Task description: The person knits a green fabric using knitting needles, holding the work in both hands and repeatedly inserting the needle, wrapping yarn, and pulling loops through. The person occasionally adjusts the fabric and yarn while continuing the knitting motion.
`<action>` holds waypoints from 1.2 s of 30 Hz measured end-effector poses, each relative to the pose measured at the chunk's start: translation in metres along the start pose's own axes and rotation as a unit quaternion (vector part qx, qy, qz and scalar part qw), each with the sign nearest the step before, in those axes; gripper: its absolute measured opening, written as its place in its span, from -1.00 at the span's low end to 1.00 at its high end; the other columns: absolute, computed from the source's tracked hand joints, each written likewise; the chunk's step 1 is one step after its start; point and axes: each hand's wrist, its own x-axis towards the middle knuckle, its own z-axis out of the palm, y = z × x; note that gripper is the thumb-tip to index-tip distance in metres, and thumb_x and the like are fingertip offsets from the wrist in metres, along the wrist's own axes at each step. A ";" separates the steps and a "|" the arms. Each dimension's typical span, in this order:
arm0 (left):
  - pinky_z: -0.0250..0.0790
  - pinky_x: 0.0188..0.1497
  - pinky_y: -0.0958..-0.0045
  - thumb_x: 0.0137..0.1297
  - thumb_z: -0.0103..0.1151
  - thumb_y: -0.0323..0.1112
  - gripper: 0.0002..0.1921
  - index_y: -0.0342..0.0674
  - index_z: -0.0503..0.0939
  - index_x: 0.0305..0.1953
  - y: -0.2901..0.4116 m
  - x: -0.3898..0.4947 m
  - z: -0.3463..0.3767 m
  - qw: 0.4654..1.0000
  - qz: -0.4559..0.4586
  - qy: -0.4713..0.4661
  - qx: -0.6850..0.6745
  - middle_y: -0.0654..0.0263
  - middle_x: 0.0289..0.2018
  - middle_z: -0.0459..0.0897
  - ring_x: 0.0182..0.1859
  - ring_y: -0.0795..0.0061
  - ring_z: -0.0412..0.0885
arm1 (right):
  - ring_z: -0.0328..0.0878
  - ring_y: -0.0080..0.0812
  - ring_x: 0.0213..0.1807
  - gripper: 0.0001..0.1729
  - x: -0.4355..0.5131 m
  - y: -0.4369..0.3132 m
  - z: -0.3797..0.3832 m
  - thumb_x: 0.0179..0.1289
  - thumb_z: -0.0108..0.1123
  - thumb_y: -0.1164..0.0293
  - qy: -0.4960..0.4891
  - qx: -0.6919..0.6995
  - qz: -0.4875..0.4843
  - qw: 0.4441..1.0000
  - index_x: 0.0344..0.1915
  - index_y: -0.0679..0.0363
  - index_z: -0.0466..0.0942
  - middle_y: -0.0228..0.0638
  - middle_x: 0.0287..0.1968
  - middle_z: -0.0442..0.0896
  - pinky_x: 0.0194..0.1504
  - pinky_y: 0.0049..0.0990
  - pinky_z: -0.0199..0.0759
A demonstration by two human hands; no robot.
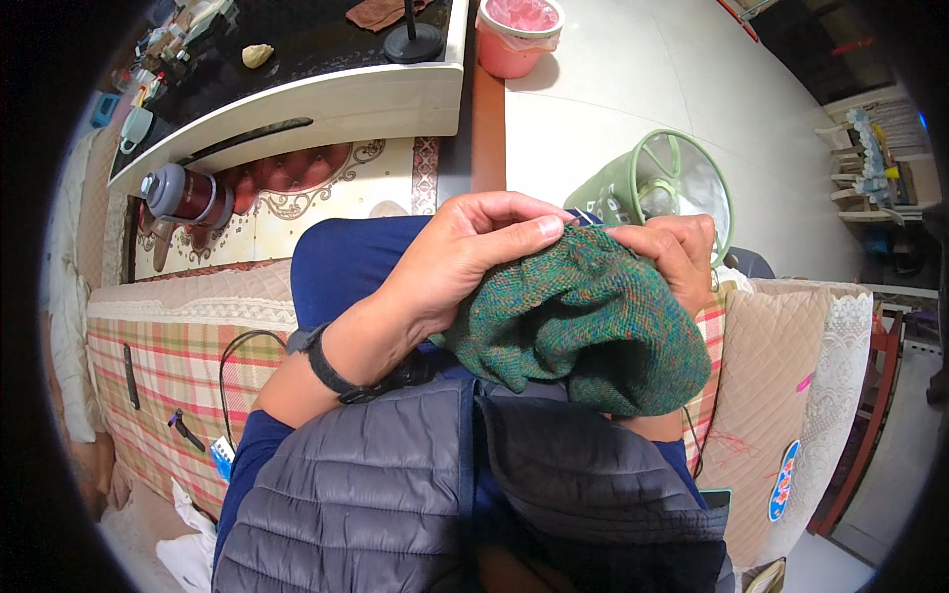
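Observation:
A green flecked knitted piece (637,326) hangs in folds over my lap, its upper edge between my two hands. Thin knitting needles (582,217) show at that edge, partly hidden by fingers. My left hand (482,244) pinches the edge and a needle between thumb and forefinger; a black strap is round that wrist. My right hand (667,252) grips the other side of the edge with bent fingers, its palm hidden. Just beyond my right hand stands a green fabric basket (630,174) with a pale lining and something whitish inside.
A white-edged table (371,89) with a dark top lies ahead on the left, a maroon flask (189,194) below its edge. Farther ahead is a pink waste bin (511,52). The plaid-covered seat (163,378) holds black straps and a cable. A blue flowered insole-shaped piece (784,482) lies at right.

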 end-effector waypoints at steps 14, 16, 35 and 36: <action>0.56 0.06 0.52 0.41 0.26 -0.39 -0.77 -0.37 0.67 0.00 0.000 -0.002 0.004 0.997 0.041 -0.003 0.062 0.25 -0.12 0.76 -0.10 0.58 0.70 | 0.40 -0.42 -0.25 -0.71 -0.001 0.004 -0.006 -0.16 0.51 0.26 -0.023 0.037 -0.009 0.999 -0.36 0.11 0.76 -0.48 -0.41 0.48 -0.18 -0.46 0.30; 0.55 0.05 0.52 0.41 0.27 -0.39 -0.78 -0.37 0.68 -0.01 0.000 -0.003 0.004 0.996 0.038 -0.008 0.074 0.25 -0.12 0.77 -0.10 0.58 0.70 | 0.40 -0.42 -0.25 -0.72 -0.001 0.004 -0.007 -0.17 0.51 0.25 -0.032 0.050 0.000 0.998 -0.38 0.11 0.76 -0.48 -0.41 0.48 -0.18 -0.46 0.30; 0.53 -0.05 0.60 0.37 0.27 -0.50 -0.82 -0.41 0.70 -0.05 -0.014 -0.002 0.003 0.974 0.090 -0.015 0.206 0.33 -0.22 0.76 -0.17 0.69 0.66 | 0.54 -0.14 -0.18 -0.58 0.019 0.005 0.011 0.08 0.42 0.10 -0.154 0.133 -0.011 0.979 -0.20 0.19 0.65 -0.25 -0.24 0.56 -0.20 -0.25 0.40; 0.53 -0.04 0.60 0.37 0.27 -0.50 -0.82 -0.41 0.70 -0.05 -0.013 -0.002 0.002 0.980 0.091 -0.016 0.177 0.33 -0.22 0.75 -0.16 0.68 0.66 | 0.54 -0.15 -0.18 -0.58 0.018 0.005 0.010 0.06 0.43 0.11 -0.101 0.101 -0.043 0.989 -0.21 0.19 0.66 -0.26 -0.25 0.57 -0.21 -0.27 0.40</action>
